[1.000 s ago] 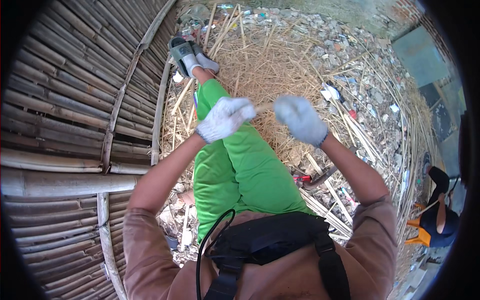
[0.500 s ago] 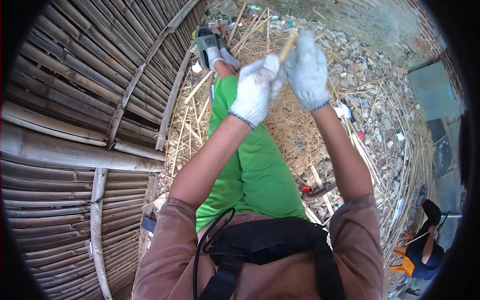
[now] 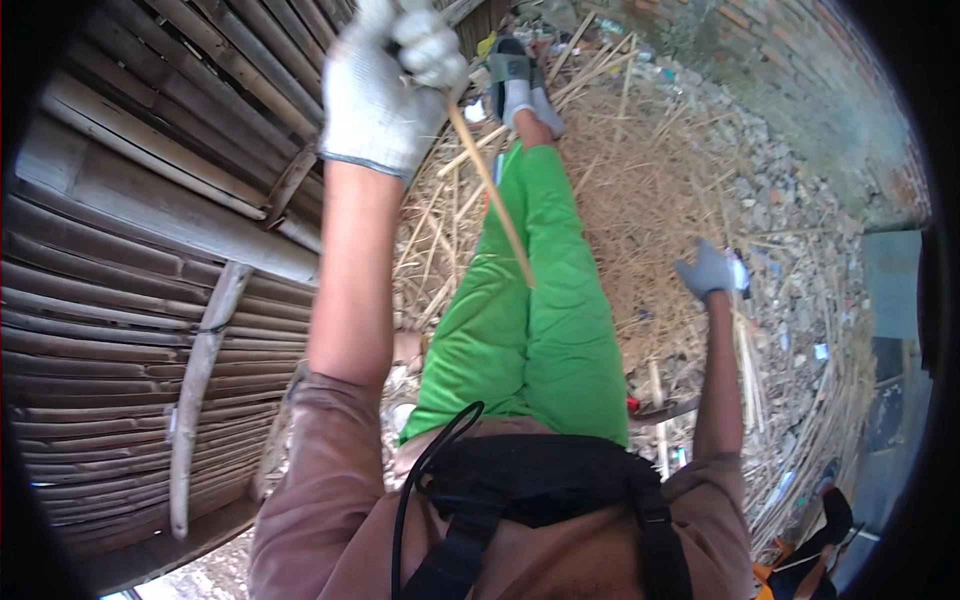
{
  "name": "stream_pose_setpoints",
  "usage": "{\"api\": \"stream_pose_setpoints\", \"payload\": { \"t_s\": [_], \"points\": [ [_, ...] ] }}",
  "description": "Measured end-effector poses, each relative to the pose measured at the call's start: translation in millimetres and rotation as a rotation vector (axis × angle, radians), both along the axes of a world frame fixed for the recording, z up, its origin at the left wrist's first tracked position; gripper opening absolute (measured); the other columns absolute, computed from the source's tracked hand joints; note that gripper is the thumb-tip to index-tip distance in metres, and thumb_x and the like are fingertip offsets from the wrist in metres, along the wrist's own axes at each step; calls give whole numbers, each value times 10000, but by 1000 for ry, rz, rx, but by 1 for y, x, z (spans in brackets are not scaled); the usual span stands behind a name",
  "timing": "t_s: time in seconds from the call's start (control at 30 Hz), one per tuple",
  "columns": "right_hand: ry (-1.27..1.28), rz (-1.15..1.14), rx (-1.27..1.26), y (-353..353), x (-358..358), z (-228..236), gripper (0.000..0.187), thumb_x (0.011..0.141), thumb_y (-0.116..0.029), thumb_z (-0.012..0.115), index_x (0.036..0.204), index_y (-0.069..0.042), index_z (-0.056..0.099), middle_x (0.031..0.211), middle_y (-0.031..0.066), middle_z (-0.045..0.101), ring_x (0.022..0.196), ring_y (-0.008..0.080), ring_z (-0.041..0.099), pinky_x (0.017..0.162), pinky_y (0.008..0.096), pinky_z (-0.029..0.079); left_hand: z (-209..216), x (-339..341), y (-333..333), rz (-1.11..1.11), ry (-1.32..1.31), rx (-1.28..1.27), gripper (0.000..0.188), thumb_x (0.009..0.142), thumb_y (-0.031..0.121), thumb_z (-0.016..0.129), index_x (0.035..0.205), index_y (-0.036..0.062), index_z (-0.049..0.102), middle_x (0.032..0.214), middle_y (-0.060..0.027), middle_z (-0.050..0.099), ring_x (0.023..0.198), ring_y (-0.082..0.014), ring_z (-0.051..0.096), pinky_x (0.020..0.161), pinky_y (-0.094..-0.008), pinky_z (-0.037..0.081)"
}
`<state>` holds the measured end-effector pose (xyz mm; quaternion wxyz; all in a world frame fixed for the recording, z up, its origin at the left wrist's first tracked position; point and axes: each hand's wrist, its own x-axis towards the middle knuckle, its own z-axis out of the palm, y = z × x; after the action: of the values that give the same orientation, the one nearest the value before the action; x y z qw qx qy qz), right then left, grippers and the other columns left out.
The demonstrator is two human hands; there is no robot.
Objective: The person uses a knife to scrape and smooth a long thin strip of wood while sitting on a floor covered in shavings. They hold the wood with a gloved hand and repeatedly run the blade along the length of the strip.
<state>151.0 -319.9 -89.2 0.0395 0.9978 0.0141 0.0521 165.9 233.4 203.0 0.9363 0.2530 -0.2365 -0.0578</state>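
My left hand [image 3: 385, 100], in a white knit glove, is raised at the upper left in front of the bamboo wall. Its fingers are curled round a thin, pale bamboo strip [image 3: 492, 185], which slants down from the fist across my green trousers. My right hand [image 3: 712, 270], gloved as well, hangs low on the right over the littered ground. Its thumb stands apart from the fingers, and nothing shows in it. A white scrap [image 3: 738, 274] lies close beside that hand.
A wall of bamboo poles [image 3: 130, 230] runs along my left. Dry straw and shavings [image 3: 640, 200] cover the rubble ahead. Brick wall [image 3: 790, 60] stands at the far right. A red-marked tool [image 3: 665, 410] lies by my right thigh. Another person [image 3: 815, 540] sits at the lower right.
My hands have parted: the left has swung up and left with the bamboo strip, while the right has dropped down to the right. The view has turned left.
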Motion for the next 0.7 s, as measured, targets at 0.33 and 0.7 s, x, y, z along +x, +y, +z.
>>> {"api": "stream_pose_setpoints", "payload": {
  "t_s": [0.33, 0.7],
  "points": [
    [588, 62, 1043, 228, -99, 96, 416, 1140, -370, 605, 1337, -17, 703, 839, 13, 649, 732, 99, 610, 663, 302, 507, -244, -45, -104, 530, 446, 455, 259, 1141, 311, 632, 1258, 90, 699, 1039, -56, 735, 890, -212, 679, 788, -345, 541],
    [342, -359, 1347, 145, -118, 3, 281, 1144, -294, 623, 1226, -38, 706, 802, -34, 585, 611, 52, 541, 530, 236, 447, -528, -161, 174, 1069, 750, 2021, 297, 945, 175, 696, 1209, 48, 745, 1127, -248, 759, 1105, -439, 731, 969, -520, 580]
  ]
}}
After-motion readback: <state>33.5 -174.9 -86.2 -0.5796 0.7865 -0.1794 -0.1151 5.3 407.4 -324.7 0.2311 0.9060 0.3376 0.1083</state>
